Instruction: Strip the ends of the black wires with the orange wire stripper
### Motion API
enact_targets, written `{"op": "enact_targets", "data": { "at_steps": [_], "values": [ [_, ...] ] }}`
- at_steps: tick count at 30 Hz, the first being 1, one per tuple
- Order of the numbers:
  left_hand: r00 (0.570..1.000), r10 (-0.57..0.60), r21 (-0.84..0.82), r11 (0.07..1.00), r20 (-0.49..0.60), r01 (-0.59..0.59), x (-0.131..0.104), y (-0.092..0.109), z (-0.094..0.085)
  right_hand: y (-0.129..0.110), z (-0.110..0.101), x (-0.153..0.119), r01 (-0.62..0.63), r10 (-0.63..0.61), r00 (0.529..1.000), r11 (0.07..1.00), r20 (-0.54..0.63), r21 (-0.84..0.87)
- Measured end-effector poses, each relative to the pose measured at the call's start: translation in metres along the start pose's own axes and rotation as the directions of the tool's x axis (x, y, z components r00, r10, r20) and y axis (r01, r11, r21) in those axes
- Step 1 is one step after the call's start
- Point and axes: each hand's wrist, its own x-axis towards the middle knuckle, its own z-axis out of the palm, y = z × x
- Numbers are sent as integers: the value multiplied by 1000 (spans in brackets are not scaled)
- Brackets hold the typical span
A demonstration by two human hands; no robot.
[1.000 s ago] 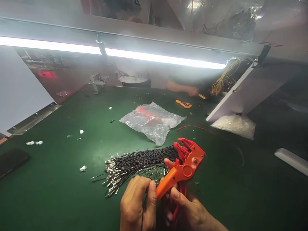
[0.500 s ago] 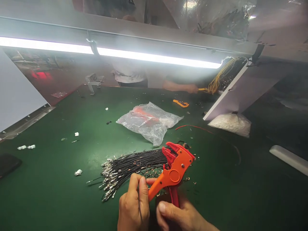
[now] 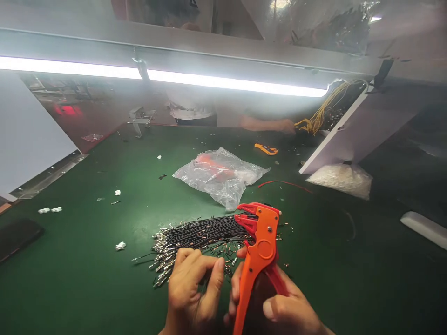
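Observation:
My right hand (image 3: 279, 309) grips the handles of an orange and red wire stripper (image 3: 258, 251), which stands nearly upright with its jaws pointing left. My left hand (image 3: 192, 291) sits just left of the tool, its fingers pinched on a thin black wire that runs down from them. Behind both hands, a bundle of black wires with metal terminals (image 3: 195, 239) lies on the green mat (image 3: 87, 270), its terminal ends fanned out to the left.
A crumpled clear plastic bag (image 3: 220, 174) lies mid-table. A bag of white parts (image 3: 340, 179) rests under a slanted white board (image 3: 352, 130). Across the table another person's hand (image 3: 282, 125) works yellow wires (image 3: 319, 116). An orange tool (image 3: 266, 149), a red wire (image 3: 284, 184) and white scraps lie about.
The wire stripper has swung from a slanted pose to nearly upright, its head moving left and closer. My left hand's fingers have spread a little around the thin wire.

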Motion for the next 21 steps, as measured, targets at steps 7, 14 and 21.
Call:
{"op": "enact_targets", "data": {
  "at_steps": [7,14,21],
  "values": [
    [987,-138,-92,987,-82,130,6,-3,-7,-12,-6,-5,-80,90,993,989,78,-127],
    [869,-489,-603,670,81,433,17,10,-26,-11,-16,-15,-249,249,968,969,25,0],
    [872,-459,-648,614,172,451,20,13,-36,-7,-24,-22,-364,361,931,930,51,58]
  ]
}}
